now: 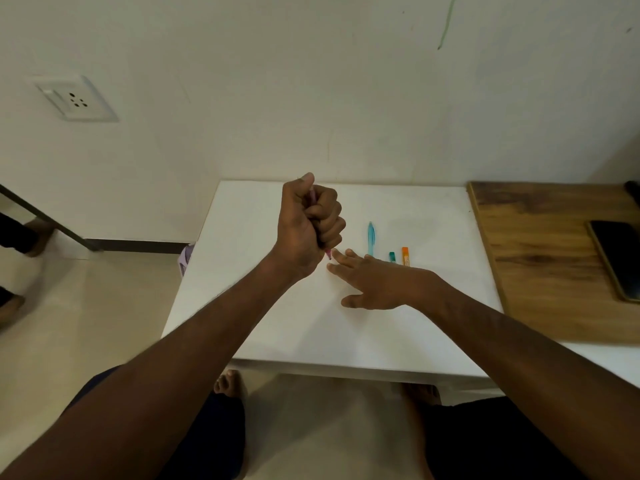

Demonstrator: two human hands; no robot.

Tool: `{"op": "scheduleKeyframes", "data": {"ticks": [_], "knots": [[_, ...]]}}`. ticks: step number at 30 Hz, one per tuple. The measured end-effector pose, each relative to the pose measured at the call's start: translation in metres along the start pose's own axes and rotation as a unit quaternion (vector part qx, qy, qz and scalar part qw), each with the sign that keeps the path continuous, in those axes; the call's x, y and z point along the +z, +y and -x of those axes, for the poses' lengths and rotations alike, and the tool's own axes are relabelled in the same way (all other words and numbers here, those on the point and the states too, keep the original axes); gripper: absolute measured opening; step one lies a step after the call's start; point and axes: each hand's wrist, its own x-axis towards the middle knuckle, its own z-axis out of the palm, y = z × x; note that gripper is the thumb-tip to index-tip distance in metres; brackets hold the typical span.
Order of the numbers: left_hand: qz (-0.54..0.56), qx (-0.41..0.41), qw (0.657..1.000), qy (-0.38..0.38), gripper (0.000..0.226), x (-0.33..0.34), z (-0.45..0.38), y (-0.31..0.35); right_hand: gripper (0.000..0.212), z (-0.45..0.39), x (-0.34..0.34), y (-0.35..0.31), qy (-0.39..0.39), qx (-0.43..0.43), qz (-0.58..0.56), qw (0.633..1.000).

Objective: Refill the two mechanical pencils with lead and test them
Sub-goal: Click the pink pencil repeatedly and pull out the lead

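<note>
Head view, looking down on a white rectangular counter (277, 327) set against a cream wall. Left hand (308, 223), centre of frame, is fisted around a slim pink plastic mechanical pencil (328, 253): thumb on the top end, tip poking out below the little finger, pointing down. Grip looks like a clicker hold, thumb placed to pump the button. Left fingers closed tight on the pencil. Right hand (377, 282) lies flat just right of it, palm down, fingers spread wide and holding nothing; its fingertips (337, 254) sit right at the pencil tip, touching or nearly so, hard to tell. Probably checking whether lead comes out, or steadying the surface for a test mark. No lead visible, too small.

Second pencil, a light blue translucent plastic mechanical pencil (371, 237), lies on the counter right of centre, running roughly up and down the frame, untouched. Just right of it are a small teal lead tube (392, 257) and an orange lead case (405, 255), side by side, within easy reach for the next refill. Cannot tell if either is open.

Right edge of frame: a brown wooden board (540, 258) with a black smartphone (616, 258) lying on it, not part of the job. White wall socket (76, 98) at upper left.

Judgement: pink pencil in click-and-check step; blue one apparently yet to do.
</note>
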Motion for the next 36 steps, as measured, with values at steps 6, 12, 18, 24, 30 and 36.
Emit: {"op": "scheduleKeyframes", "data": {"ticks": [6,12,18,24,30,36], "knots": [[-0.004,0.000,1.000,0.019,0.048,-0.004,0.002,0.001,0.083,-0.002,0.003,0.001,-0.002,0.000,0.004,1.000],[0.014,-0.003,1.000,0.020,0.052,-0.011,0.004,0.000,0.083,-0.006,0.005,0.004,-0.002,0.000,0.002,1.000],[0.032,-0.001,0.999,0.019,0.053,-0.014,0.002,0.006,0.082,-0.006,0.006,0.005,0.004,-0.006,-0.009,1.000],[0.035,0.011,0.999,0.014,0.050,-0.015,0.001,0.009,0.082,-0.006,0.005,0.005,0.006,-0.006,-0.007,1.000],[0.025,0.009,0.999,0.020,0.051,-0.013,0.000,0.009,0.082,-0.005,0.004,0.003,0.003,-0.006,-0.002,1.000],[0.018,0.006,0.999,0.036,0.056,-0.011,-0.001,0.009,0.082,-0.004,0.005,0.003,0.003,-0.007,-0.002,1.000]]}}
